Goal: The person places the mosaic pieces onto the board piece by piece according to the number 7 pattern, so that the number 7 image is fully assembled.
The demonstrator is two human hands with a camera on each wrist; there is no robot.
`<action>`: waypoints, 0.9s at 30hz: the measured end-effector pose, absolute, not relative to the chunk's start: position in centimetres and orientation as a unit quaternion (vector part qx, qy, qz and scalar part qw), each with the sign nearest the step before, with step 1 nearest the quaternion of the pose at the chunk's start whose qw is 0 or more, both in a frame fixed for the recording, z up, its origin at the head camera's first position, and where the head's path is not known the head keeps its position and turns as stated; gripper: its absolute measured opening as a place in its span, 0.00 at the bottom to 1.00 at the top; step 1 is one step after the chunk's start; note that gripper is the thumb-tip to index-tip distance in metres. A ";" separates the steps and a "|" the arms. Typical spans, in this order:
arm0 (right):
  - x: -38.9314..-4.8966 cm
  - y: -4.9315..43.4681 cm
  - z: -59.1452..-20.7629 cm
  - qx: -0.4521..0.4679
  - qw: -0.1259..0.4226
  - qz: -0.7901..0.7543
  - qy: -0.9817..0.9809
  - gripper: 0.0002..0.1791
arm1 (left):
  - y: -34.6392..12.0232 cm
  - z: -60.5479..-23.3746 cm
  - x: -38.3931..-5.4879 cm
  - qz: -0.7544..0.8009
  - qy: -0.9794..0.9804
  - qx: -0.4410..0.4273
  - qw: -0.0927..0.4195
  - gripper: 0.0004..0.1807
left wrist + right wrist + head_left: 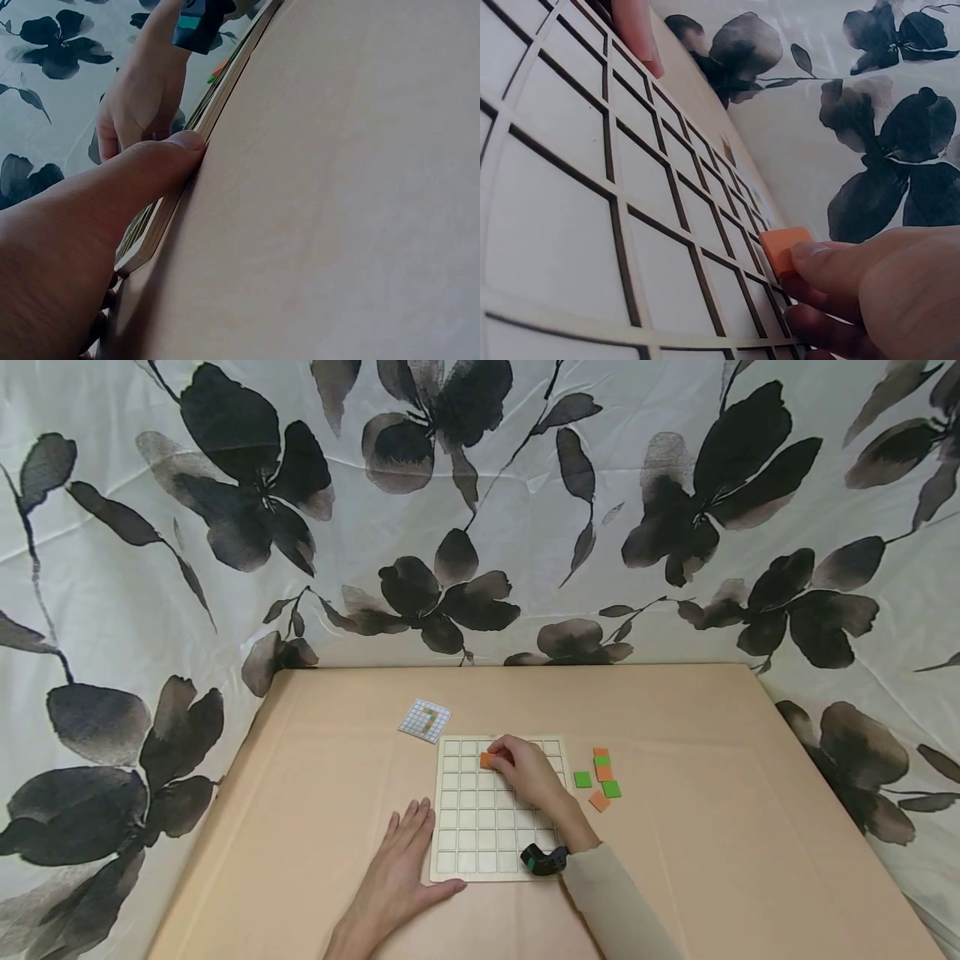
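Note:
A pale wooden grid board with square recesses lies on the table. My right hand is over its upper part and pinches an orange square tile between thumb and fingers. In the right wrist view, the orange tile is tilted at the grid's surface. My left hand rests beside the board, fingers straight along its left edge, the thumb at the near edge. The left wrist view shows that thumb touching the board's side.
Right of the board lie several loose tiles, among them a green tile and an orange tile. A small pattern card with a coloured grid lies beyond the board's far left corner. A floral cloth hangs behind the table.

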State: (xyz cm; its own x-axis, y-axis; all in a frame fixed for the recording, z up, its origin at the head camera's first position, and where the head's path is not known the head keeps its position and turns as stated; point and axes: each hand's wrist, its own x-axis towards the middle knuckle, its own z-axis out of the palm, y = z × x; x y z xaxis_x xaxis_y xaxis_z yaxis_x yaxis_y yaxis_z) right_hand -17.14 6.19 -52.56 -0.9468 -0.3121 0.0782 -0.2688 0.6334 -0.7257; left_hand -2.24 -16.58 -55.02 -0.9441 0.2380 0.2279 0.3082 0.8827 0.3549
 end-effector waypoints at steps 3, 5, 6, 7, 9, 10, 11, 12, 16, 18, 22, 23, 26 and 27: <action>-17.1 6.0 -52.7 -0.159 0.023 -0.397 0.904 0.07 | -16.6 -55.0 -2.2 -0.192 -0.966 -0.144 0.095 0.60; -17.1 6.0 -52.9 -0.162 0.020 -0.396 0.904 0.06 | -16.6 -55.1 -2.3 -0.191 -0.967 -0.142 0.091 0.60; -17.1 5.9 -52.9 -0.164 0.018 -0.393 0.905 0.06 | -16.6 -55.1 -2.3 -0.191 -0.967 -0.140 0.088 0.60; -17.1 5.9 -53.0 -0.167 0.015 -0.391 0.905 0.06 | -16.6 -55.1 -2.3 -0.193 -0.968 -0.139 0.084 0.60; -17.1 5.9 -53.0 -0.171 0.012 -0.387 0.906 0.06 | -16.6 -55.1 -2.3 -0.196 -0.968 -0.134 0.075 0.60; -17.2 5.9 -53.0 -0.173 0.010 -0.384 0.907 0.06 | -16.6 -55.1 -2.3 -0.197 -0.969 -0.133 0.073 0.60; -17.2 5.9 -53.0 -0.175 0.008 -0.381 0.908 0.06 | -16.6 -55.1 -2.3 -0.198 -0.969 -0.132 0.071 0.60; -17.2 5.9 -53.0 -0.176 0.005 -0.377 0.909 0.06 | -16.6 -55.1 -2.3 -0.198 -0.969 -0.132 0.069 0.60; -17.3 5.9 -53.0 -0.178 -0.002 -0.368 0.912 0.06 | -16.5 -55.0 -2.5 -0.199 -0.969 -0.132 0.065 0.60; -17.3 5.9 -53.1 -0.182 -0.007 -0.364 0.913 0.06 | -16.5 -55.0 -2.5 -0.198 -0.969 -0.132 0.064 0.60; -17.3 5.9 -53.3 -0.191 -0.018 -0.360 0.913 0.08 | -16.5 -55.0 -2.5 -0.199 -0.969 -0.132 0.064 0.60; -17.3 5.9 -53.4 -0.192 -0.022 -0.358 0.913 0.08 | -16.5 -55.0 -2.4 -0.200 -0.969 -0.131 0.063 0.60; -17.3 5.8 -53.5 -0.197 -0.033 -0.354 0.914 0.08 | -16.6 -55.1 -2.3 -0.201 -0.969 -0.132 0.064 0.60; -17.3 5.8 -53.5 -0.198 -0.035 -0.353 0.914 0.08 | -16.6 -55.1 -2.3 -0.200 -0.969 -0.132 0.065 0.60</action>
